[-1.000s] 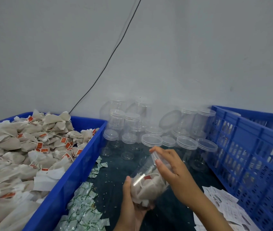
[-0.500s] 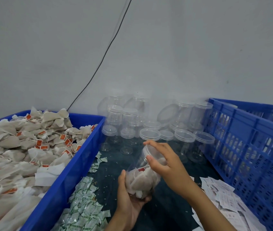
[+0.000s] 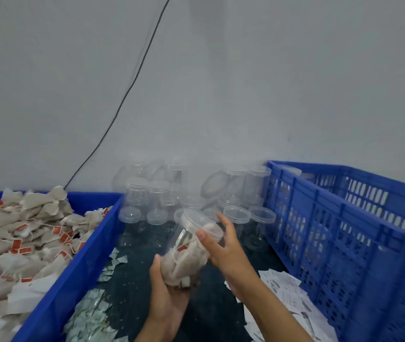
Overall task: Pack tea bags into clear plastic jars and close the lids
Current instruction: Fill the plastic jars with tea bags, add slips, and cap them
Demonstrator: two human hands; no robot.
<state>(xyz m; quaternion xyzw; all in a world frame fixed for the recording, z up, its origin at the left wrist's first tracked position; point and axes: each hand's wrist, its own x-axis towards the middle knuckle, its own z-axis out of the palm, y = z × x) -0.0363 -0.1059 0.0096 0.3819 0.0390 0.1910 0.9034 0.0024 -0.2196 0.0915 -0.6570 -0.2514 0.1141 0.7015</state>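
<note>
L hand grips base of tilted jar w/ tea bags; R hand holds its lid, fingers curled on rim.

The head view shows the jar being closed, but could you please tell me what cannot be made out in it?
- Head view: whether the lid is fully seated on the jar; the right hand covers part of its rim.
- The jar's base, hidden in the left hand.
- How many tea bags it holds; they overlap.
- The perforated crate: its contents are blurred behind its wall.
- The printing on the paper slips, too small.
</note>
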